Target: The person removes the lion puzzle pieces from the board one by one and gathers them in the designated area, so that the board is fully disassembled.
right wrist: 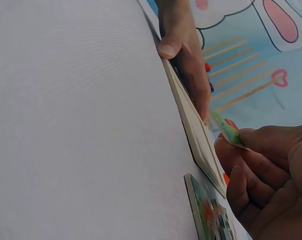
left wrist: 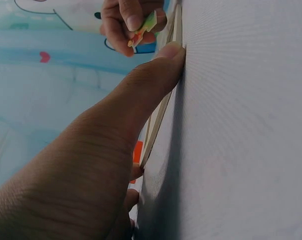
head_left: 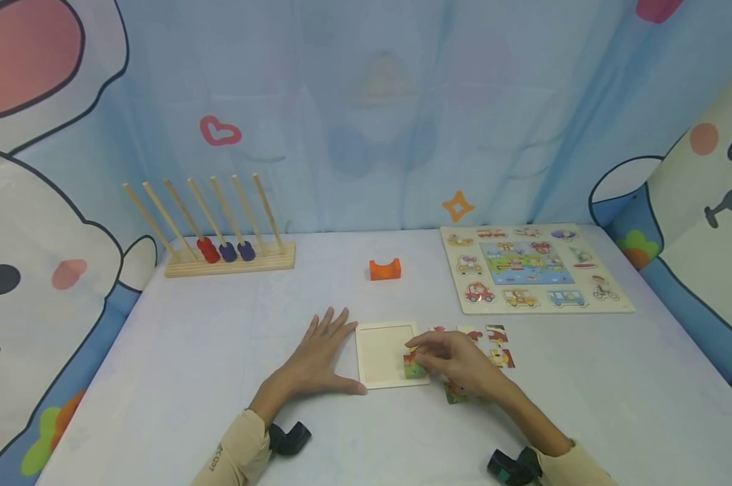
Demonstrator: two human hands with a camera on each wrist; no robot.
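A square, pale wooden puzzle tray [head_left: 383, 354] lies on the white table, its inside bare. With fingers spread, my left hand [head_left: 320, 358] steadies the tray's left side; its thumb [left wrist: 170, 52] touches the near corner. Between thumb and fingers, my right hand [head_left: 457, 361] pinches a green and red puzzle piece [head_left: 413, 366] over the right part of the tray. In the right wrist view that puzzle piece [right wrist: 229, 131] is tilted above the tray's rim. Several other puzzle pieces [head_left: 498, 335] lie right of the tray, partly hidden under my right hand.
At the back left stands a wooden peg rack [head_left: 232, 268] with red and blue beads. An orange arched block [head_left: 385, 270] sits behind the tray. A wooden picture board [head_left: 530, 270] with vehicle pieces lies at the back right. A blue patterned curtain [head_left: 366, 135] hangs behind the table.
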